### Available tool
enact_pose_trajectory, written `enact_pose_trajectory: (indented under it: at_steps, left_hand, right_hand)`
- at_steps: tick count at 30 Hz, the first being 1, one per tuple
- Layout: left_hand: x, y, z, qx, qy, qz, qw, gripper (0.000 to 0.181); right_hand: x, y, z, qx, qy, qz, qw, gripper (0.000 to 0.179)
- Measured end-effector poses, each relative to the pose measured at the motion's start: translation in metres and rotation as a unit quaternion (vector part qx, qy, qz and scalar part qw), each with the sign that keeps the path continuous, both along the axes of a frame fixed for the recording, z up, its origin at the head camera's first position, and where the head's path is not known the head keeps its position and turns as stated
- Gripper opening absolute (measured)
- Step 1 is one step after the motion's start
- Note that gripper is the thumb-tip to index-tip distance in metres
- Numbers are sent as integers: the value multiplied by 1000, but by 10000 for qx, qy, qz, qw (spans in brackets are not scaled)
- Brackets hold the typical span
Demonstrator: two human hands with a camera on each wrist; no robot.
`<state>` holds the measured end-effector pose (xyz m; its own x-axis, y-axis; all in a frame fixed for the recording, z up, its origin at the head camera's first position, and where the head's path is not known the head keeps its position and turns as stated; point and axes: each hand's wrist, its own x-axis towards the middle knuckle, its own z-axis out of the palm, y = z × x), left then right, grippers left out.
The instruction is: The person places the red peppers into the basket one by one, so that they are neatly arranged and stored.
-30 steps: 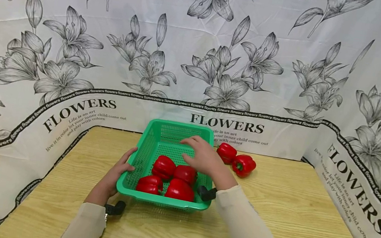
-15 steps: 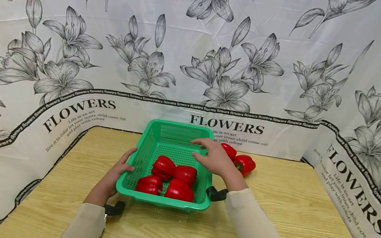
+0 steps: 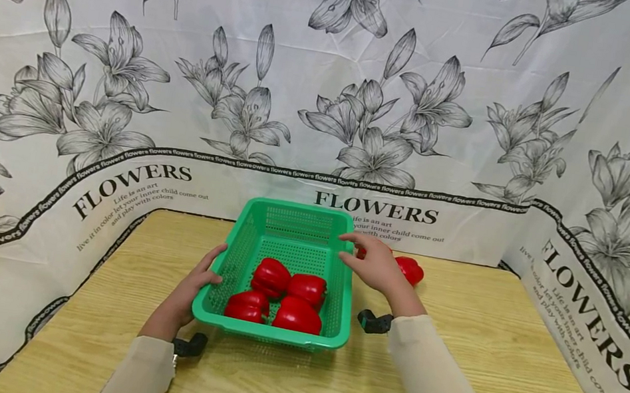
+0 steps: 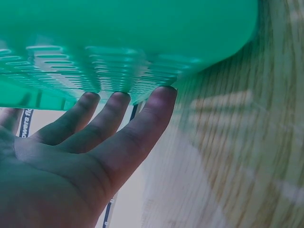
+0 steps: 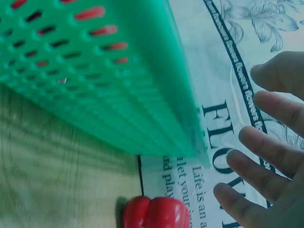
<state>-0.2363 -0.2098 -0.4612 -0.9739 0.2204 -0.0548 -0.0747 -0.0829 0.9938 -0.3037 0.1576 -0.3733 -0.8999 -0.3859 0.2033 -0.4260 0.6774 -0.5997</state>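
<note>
A green plastic basket (image 3: 285,334) stands on the table with several red bell peppers (image 3: 298,315) in its near half. My left hand (image 3: 195,284) holds the basket's left side in the head view, thumb over the rim. Its fingertips (image 4: 164,95) meet the slotted outer wall in the left wrist view. My right hand (image 3: 373,263) hovers by the right rim, fingers spread and holding nothing. Behind it lie two more bell peppers (image 3: 410,270) on the table, partly covered by the hand. One of these peppers (image 5: 156,213) shows below the basket's wall in the right wrist view.
The wooden table (image 3: 486,355) reaches back to a white curtain (image 3: 231,191) with flower prints, which also closes off both sides. A black wrist camera (image 3: 374,322) sits at the right cuff, another camera (image 3: 190,344) at the left.
My right hand has moved right, from over the inside of the basket to its right rim, and now covers more of the two peppers outside. The left hand and basket stay put.
</note>
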Motion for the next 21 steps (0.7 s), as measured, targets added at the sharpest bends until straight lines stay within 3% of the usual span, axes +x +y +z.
enact_pose_trajectory:
  at_steps: [21]
  left_hand:
    - [0, -1, -2, 31, -20, -27, 10000, 75]
  right_hand:
    - [-15, 33, -17, 250, 128, -737, 9969, 42]
